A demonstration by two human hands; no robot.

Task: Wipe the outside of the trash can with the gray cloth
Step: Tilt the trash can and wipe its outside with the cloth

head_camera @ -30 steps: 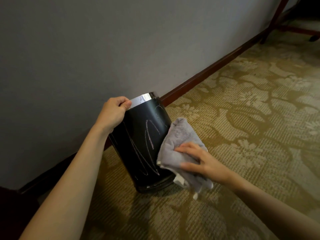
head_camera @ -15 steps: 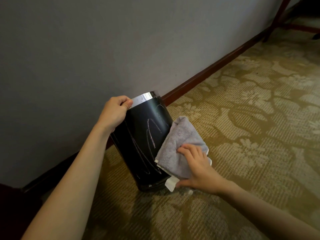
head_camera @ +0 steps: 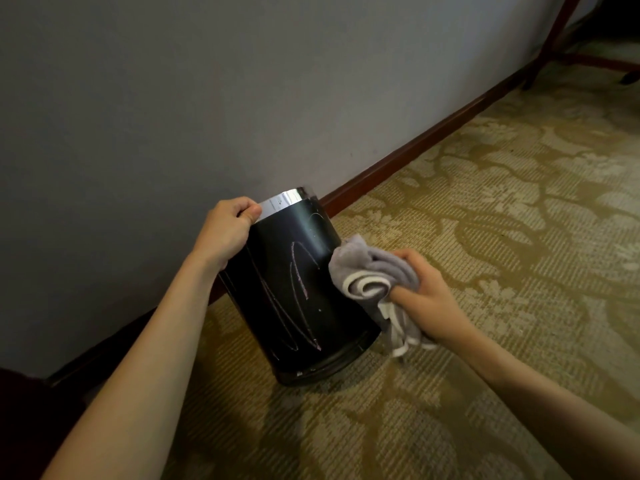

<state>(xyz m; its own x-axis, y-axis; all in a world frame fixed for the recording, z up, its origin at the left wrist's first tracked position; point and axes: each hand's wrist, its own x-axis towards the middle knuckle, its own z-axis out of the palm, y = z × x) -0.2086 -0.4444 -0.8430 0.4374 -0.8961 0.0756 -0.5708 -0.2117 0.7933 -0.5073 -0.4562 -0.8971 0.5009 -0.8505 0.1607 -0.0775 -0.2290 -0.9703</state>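
While the left hand (head_camera: 227,233) curls over the top edge of the black trash can (head_camera: 298,289), its fingers folded onto the rim and the thumb lying against the shiny metal band (head_camera: 282,202) that rings the opening, the right hand (head_camera: 426,296) is closed in a loose fist around the gray cloth (head_camera: 370,268). The cloth is bunched up, its pale-edged folds spilling out toward the can and a tail of it hanging below the hand down toward the floor. The leading bulge of the cloth touches the can's right side, roughly at mid-height; the hand itself stays just clear of the can's wall.

The can stands on the patterned gold carpet (head_camera: 485,220), leaning slightly with its top toward the wall (head_camera: 207,98), close to the dark wooden baseboard (head_camera: 398,161). Its near face is dark and glossy and carries pale, looping scribble marks (head_camera: 298,299) that run from the upper middle down to near the base. A darker ring forms the foot of the can where it meets the carpet.

Both forearms are bare and reach in from the lower edge of the view. At the far upper right, the reddish wooden legs of some furniture (head_camera: 554,39) stand on the carpet, well apart from the can.
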